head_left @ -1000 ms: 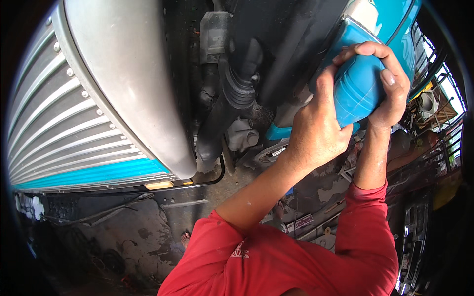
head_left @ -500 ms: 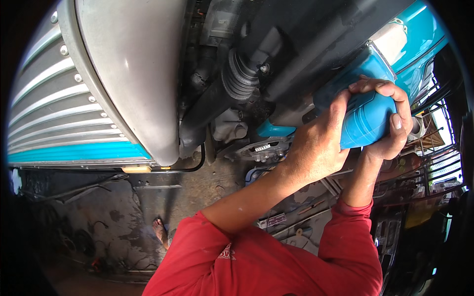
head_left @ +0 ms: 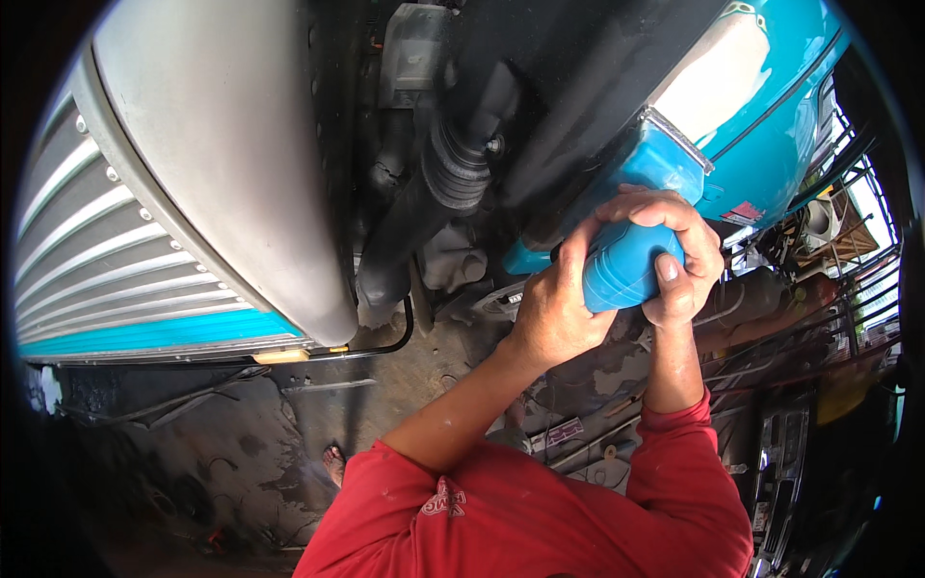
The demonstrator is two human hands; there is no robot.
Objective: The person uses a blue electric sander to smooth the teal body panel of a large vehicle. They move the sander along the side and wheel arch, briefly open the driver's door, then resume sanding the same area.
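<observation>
Grip: both hands are wrapped around the rounded body of a blue tool (head_left: 626,273); we see the left hand (head_left: 559,318) on its near-left side and the right hand (head_left: 689,265) curled over its far end and right side.
Blue tool: held out in front of the chest, its metal-edged far end lying just at the lower border of a pale patch (head_left: 715,77) in our view; whether it presses there, we cannot tell.
Pale patch: bare of teal, with glossy teal bodywork (head_left: 761,164) around it. We judge the finish incomplete there; how much of the surface has been worked and how much remains, we cannot tell.
Leftward: dark ribbed bellows (head_left: 455,173), then smooth silver bodywork (head_left: 212,173) and a riveted ribbed panel (head_left: 106,241).
Below: concrete floor (head_left: 385,385) and a bare foot (head_left: 334,464).
Count: we make it one tool, two hands, one pale patch, one bellows, one ribbed panel, one clearly visible foot.
</observation>
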